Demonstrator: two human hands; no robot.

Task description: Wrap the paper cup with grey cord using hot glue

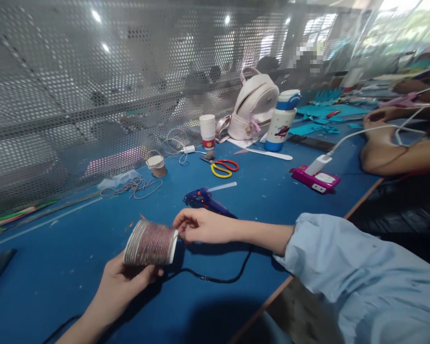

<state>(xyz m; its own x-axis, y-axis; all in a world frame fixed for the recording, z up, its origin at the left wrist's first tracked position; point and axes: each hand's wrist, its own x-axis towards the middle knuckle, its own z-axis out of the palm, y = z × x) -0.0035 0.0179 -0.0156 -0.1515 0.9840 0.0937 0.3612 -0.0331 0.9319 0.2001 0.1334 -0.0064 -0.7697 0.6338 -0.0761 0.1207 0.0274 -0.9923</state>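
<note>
My left hand (125, 284) is wrapped around a cup (151, 242) wound with grey and reddish cord, lying on its side just above the blue table. Its white edge faces right. At that edge my right hand (197, 225) pinches with thumb and fingers, apparently on a thin strand of the cord (178, 234) that runs to the cup. Just behind my right wrist a dark blue glue gun (200, 198) lies on the table with a clear glue stick in its back. Scissors (222, 168) with red and yellow handles lie farther back.
Loose grey cord (138, 186) and a small wrapped cup (156, 165) lie along the mesh wall. Stacked paper cups (207, 131), a backpack (254, 105) and a bottle (281, 122) stand at the back. A pink power strip (315, 179) is near another person's arms (390, 143). A black cable (215, 278) crosses the front.
</note>
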